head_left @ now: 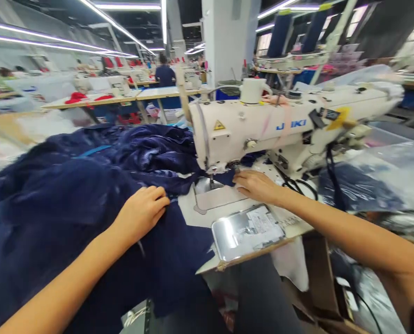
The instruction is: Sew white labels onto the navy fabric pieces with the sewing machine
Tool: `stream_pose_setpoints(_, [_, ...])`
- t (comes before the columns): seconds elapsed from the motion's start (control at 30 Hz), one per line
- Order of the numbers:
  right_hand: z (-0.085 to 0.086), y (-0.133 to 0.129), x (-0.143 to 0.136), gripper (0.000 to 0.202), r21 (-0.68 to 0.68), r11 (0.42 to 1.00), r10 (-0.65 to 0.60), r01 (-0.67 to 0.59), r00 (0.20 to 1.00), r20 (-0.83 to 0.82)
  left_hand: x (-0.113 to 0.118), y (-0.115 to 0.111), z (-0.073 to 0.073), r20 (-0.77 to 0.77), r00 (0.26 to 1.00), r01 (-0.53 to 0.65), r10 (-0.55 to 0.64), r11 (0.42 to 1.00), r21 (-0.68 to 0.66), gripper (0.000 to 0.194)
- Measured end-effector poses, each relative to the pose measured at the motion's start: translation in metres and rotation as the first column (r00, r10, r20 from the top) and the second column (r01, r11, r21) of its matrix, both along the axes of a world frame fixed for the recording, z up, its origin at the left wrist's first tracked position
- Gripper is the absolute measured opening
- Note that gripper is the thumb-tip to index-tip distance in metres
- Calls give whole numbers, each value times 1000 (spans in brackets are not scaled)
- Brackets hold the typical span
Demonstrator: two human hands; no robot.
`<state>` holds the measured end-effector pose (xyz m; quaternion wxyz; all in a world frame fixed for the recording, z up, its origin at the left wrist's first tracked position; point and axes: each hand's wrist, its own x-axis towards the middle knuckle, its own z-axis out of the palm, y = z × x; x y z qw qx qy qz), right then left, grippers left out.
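A large heap of navy fabric (88, 195) covers the left of the sewing table and hangs over its front edge. My left hand (142, 211) rests on this cloth with fingers curled into it, left of the needle. A narrow part of the fabric runs under the head of a white sewing machine (262, 123). Close to the right of the needle, my right hand (254, 185) has its fingers together at the edge of the navy cloth; the fingertips are partly hidden. Below the needle lies a metal needle plate (210, 188).
A shiny metal cover plate (247, 232) sits at the table's front. Black scissors (299, 185) lie behind my right forearm. A white mug (252, 90) stands on the machine. Plastic-wrapped dark cloth (360, 185) is at right. A person (165, 74) works further back.
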<state>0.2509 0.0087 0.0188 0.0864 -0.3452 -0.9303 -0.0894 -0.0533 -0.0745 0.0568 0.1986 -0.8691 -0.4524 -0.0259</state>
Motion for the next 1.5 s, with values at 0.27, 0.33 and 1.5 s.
stream_pose_setpoints(0.27, [21,-37,43,12,-199,975,93,-96,995,-28,8,-3,-2,32,987,158,-159,987,38,26])
stream_pose_setpoints(0.33, [20,-44,46,7,-240,963,127,-125,992,-9,11,-1,-3,18,991,130,-130,991,28,24])
stream_pose_setpoints(1.5, [3,-38,13,9,-527,717,-215,-456,574,-790,99,35,-37,809,302,205,503,795,-571,32])
